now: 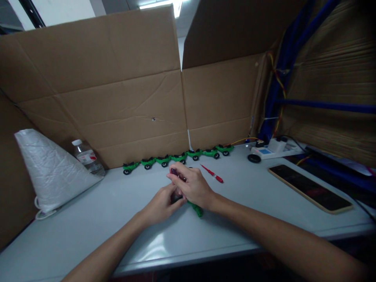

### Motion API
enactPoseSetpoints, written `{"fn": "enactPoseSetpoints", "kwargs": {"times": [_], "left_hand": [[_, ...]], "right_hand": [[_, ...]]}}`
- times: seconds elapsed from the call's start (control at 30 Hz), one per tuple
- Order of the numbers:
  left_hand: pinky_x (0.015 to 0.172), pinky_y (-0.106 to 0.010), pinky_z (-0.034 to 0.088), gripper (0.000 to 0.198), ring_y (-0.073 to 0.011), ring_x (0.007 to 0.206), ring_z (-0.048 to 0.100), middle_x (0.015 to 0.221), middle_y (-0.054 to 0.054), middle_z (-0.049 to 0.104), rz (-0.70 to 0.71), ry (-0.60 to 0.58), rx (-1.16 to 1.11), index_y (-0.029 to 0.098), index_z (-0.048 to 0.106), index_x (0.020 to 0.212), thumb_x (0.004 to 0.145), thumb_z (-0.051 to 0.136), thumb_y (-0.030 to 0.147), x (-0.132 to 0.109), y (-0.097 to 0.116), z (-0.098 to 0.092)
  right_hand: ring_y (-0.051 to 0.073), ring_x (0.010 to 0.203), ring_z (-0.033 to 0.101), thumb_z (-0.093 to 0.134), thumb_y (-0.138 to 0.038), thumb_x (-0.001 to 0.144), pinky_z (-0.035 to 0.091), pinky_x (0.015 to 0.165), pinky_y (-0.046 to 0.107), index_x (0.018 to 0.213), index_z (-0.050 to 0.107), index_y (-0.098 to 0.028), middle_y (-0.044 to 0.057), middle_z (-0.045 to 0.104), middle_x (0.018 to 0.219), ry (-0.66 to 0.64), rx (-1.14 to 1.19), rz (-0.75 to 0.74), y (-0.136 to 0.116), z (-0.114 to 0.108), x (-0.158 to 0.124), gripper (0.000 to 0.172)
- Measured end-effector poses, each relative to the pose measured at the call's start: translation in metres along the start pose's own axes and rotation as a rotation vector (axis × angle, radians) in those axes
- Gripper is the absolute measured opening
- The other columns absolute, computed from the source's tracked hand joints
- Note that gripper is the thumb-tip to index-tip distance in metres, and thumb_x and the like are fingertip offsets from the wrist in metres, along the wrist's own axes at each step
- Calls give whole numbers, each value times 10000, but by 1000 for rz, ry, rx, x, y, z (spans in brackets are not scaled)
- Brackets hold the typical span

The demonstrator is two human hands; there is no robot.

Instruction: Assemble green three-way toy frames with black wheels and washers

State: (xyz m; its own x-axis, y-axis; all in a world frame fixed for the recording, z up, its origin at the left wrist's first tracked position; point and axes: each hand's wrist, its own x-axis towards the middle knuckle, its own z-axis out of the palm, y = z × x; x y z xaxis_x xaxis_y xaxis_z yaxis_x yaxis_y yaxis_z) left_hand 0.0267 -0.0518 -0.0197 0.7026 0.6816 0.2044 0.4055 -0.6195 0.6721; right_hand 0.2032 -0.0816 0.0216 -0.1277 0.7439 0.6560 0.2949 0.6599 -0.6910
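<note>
My left hand (pixel 163 203) is closed round a small dark and green toy whose main part is hidden by my fingers. A green piece (pixel 196 208) sticks out below my right hand (pixel 190 184). The right fingers are pinched round a dark, reddish item (pixel 174 171) above the toy; its lower part is covered. Both hands touch each other over the middle of the table. Behind them stands a row of several green toy vehicles (pixel 162 161) with black wheels. To the right of my hands lies a red screwdriver (pixel 212 173).
A white table (pixel 123 211) meets tall cardboard walls (pixel 132 98). At the left are a white wrapped cone-shaped bundle (pixel 55 172) and a plastic bottle (pixel 88 157). At the right are a phone (pixel 310 188), a black ring (pixel 254 158) and a power strip (pixel 272 150) with cables.
</note>
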Motion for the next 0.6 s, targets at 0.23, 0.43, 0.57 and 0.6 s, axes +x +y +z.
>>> {"fn": "enactPoseSetpoints", "kwargs": {"times": [0.23,0.43,0.57,0.6], "left_hand": [[624,-251,399,200,-138,692,510,807,-5,612,-3,-3,9,150,607,975,960,634,347,0,-3,1],[634,-253,401,231,-138,697,498,805,-10,612,-2,-13,-1,138,615,955,976,625,368,1,-10,0],[670,-261,412,314,-146,732,505,848,-26,625,23,-26,-71,119,635,1018,994,627,432,2,-13,-1],[663,-257,401,324,-141,720,491,827,-16,608,26,-30,-74,120,639,1008,996,627,443,2,-13,-2]], "right_hand": [[135,551,577,586,-381,1040,467,569,249,1003,602,-252,-35,587,715,-22,3,28,1,1,-3,135],[131,601,558,590,-392,1033,457,571,232,990,600,-252,-28,578,765,-58,33,17,0,1,0,147],[121,653,549,555,-350,1047,449,602,222,992,589,-234,-17,577,834,-117,90,-23,0,-2,1,132],[120,659,547,542,-345,1053,446,604,219,1003,587,-232,-18,574,834,-128,110,-17,1,-2,1,131]]}}
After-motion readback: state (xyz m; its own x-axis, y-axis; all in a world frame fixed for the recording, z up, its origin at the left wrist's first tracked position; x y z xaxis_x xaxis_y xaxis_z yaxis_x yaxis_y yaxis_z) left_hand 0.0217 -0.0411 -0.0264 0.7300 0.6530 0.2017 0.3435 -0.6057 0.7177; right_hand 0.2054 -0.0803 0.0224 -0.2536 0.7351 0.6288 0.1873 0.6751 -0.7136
